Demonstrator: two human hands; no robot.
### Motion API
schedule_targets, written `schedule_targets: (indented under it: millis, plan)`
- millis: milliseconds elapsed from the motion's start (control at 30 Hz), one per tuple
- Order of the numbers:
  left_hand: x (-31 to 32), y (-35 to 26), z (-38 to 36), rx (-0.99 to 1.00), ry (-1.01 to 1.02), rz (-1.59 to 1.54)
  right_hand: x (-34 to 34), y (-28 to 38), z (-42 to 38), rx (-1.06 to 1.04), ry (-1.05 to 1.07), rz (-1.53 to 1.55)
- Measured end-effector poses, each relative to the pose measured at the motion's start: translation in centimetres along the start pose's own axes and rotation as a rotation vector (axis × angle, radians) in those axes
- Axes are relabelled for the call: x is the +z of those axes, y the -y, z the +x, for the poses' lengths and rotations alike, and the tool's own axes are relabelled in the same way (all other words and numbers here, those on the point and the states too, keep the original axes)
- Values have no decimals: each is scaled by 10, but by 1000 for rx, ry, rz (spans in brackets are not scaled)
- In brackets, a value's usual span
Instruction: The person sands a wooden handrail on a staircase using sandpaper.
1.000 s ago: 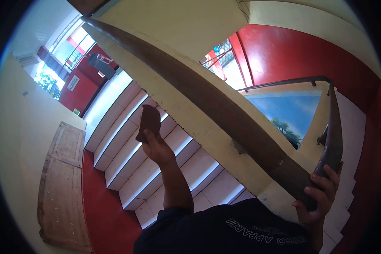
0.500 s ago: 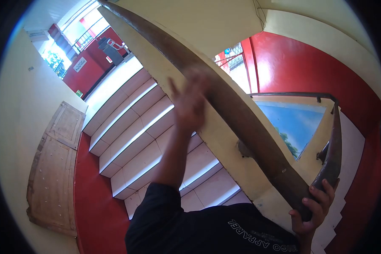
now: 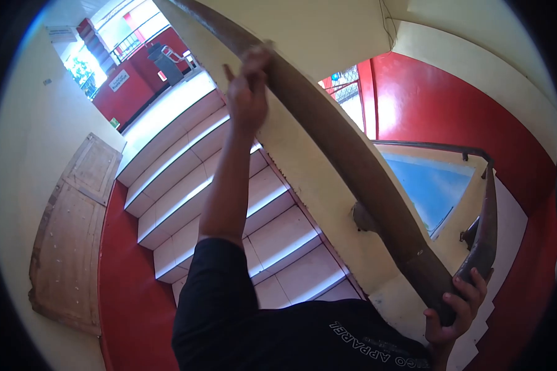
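My left hand [image 3: 247, 99] is raised at the upper part of a brown handrail [image 3: 340, 148]. Its fingers are bent together against the rail, while one finger sticks out to the left. The fingertips are blurred, and whatever they may hold cannot be made out. At the rail's lower end, my right hand [image 3: 455, 312] is wrapped around the bend, fingers curled over the top. The handrail slopes down from upper left to lower right along a cream wall.
Tiled stairs [image 3: 229, 198] climb on the left beside a wooden panel [image 3: 68, 247]. A dark grey bin [image 3: 164, 62] stands on the landing above. Another stretch of rail [image 3: 486, 216] turns off at the right, near a blue painted panel [image 3: 430, 185].
My left hand has moved up and left along the handrail. My right hand stays on the lower end. The view has shifted slightly.
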State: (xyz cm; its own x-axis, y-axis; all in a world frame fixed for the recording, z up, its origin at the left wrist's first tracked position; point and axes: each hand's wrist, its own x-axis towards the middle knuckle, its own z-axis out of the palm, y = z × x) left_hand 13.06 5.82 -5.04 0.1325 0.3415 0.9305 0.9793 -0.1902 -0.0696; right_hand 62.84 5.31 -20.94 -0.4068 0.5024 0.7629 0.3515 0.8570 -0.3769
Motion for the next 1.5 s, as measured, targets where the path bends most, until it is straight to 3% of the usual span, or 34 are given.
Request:
schedule_targets:
  millis: [33,67,133,200,233,300,333,400,467,533,600,733,767,867,1000,1067,1100,1200,1233,1367,1467,1500]
  plan:
    - [-10,-2,12,-135,-43,-28,1,0,2,0,-2,-9]
    - [-13,-1,14,-89,23,155,1,-2,0,-25,8,-4]
    - [-15,-8,16,198,128,60,2,-8,-2,-71,3,-11]
    - [-14,33,13,230,97,204,2,-5,2,-59,-2,-24]
    - [-21,46,22,-72,69,129,0,-2,1,-52,13,-20]
    - [-27,37,27,-191,68,123,1,0,-2,-41,2,4]
    - [-22,24,20,172,114,145,3,-2,1,-40,-23,6]
    - [-22,-5,21,199,249,104,6,-4,5,-41,-48,10]
    - [-24,28,38,-79,66,186,2,0,0,-28,-22,13]
    - [-20,17,25,-87,135,114,3,1,3,-25,-22,1]
    - [-11,-30,11,308,359,129,4,-3,2,-52,-16,1]
    - [-10,28,22,-34,84,77,3,0,3,-26,-24,11]
    - [-17,20,30,-249,-13,-149,2,1,1,-29,-9,9]
    - [-13,-27,7,384,248,139,2,-5,5,-53,-21,12]
    - [-11,47,21,-85,-15,261,3,-1,0,-19,-19,27]
    - [-12,65,6,-334,-195,126,3,-2,1,-35,-2,22]
    - [-10,71,2,-448,-296,53,2,-4,0,-59,7,17]
    - [-7,74,-11,-499,-520,-479,2,-9,-2,-80,-6,2]
    - [-14,46,-4,-681,-463,-627,3,-8,-2,-79,-1,3]
    - [9,11,-13,-161,-108,80,6,-3,-1,-27,-37,51]
    - [-2,21,-1,-178,-45,50,9,-2,-3,-9,-64,55]
    - [-5,19,0,-338,-53,-62,8,-2,-3,-12,-54,45]
